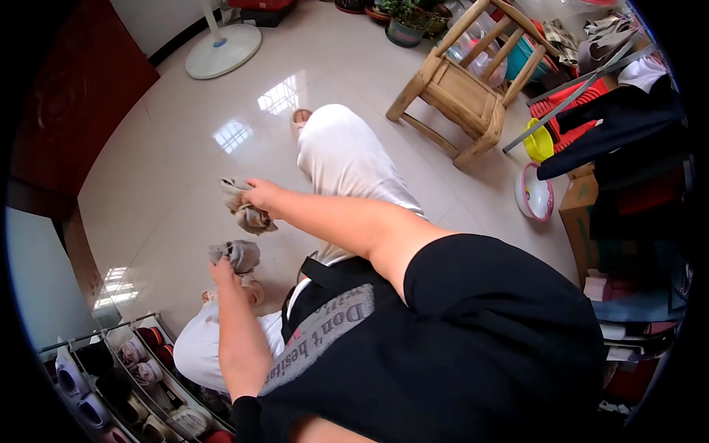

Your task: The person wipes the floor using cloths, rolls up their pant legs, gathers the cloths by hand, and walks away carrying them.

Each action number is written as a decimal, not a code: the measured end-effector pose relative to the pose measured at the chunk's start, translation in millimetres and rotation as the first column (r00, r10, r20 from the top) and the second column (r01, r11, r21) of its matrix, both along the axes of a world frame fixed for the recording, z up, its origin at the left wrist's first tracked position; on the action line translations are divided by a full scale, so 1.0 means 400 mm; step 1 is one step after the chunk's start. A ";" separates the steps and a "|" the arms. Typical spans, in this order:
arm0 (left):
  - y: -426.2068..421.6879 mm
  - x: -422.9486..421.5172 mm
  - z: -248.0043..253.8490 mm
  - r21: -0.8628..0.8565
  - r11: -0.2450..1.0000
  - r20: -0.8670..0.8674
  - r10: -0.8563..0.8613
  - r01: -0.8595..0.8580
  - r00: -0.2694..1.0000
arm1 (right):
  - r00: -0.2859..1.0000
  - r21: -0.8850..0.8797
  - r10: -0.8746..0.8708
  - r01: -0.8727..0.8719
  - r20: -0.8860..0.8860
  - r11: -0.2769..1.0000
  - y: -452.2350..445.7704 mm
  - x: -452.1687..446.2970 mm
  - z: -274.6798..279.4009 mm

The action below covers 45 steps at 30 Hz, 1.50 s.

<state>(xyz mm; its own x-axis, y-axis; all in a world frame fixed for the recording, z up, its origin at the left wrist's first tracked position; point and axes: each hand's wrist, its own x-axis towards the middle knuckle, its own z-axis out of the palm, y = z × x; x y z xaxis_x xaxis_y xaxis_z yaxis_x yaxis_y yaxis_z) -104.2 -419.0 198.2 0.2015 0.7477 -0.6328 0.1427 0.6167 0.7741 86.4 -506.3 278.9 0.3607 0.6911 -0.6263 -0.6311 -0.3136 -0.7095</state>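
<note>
My right hand (260,193) is closed on a crumpled beige and brown patterned cloth (251,217), which hangs below the fingers above the tiled floor. Closer to my body, my left hand (221,272) grips a bunched grey cloth (242,255). The two cloths are apart from each other. Whether either one is a garment or a rag, I cannot tell. My knees in white trousers (343,148) are bent on both sides of my arms, and a sandalled foot (300,117) shows past the right knee.
A shoe rack (159,369) with several shoes stands at lower left. A wooden chair (461,92), a pink-rimmed basin (535,193) and a cardboard box (580,214) are to the right, beside a rack with dark clothes (620,125). A round white stand base (224,52) and potted plants (406,26) stand farther off.
</note>
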 end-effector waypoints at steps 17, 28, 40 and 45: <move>0.133 -0.087 -0.287 0.302 0.922 -0.448 -0.087 0.242 0.890 | 0.946 -0.055 -0.303 0.299 -0.117 0.953 0.064 0.145 -0.177; 0.263 -0.045 -0.342 0.047 0.865 -0.786 -0.277 0.500 0.553 | 0.634 -0.187 -0.474 0.697 0.611 0.692 -0.057 0.696 -0.356; 0.274 -0.074 -0.424 -0.099 0.662 -0.818 -0.480 0.743 0.318 | 0.697 -0.729 -0.275 0.684 0.662 -0.019 -0.229 0.844 -0.799; 0.281 -0.067 -0.420 -0.144 0.630 -0.815 -0.513 0.763 0.269 | 0.391 -0.946 0.869 0.228 0.304 0.228 -0.023 1.046 -0.843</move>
<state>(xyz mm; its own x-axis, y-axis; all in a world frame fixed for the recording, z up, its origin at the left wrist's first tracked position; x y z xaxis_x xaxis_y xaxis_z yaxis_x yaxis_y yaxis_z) -130.8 -306.8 30.4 0.2532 0.7366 -0.6271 0.9638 -0.1363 0.2291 504.7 -515.4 -58.3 0.8573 0.1957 -0.4762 0.3141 -0.9317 0.1826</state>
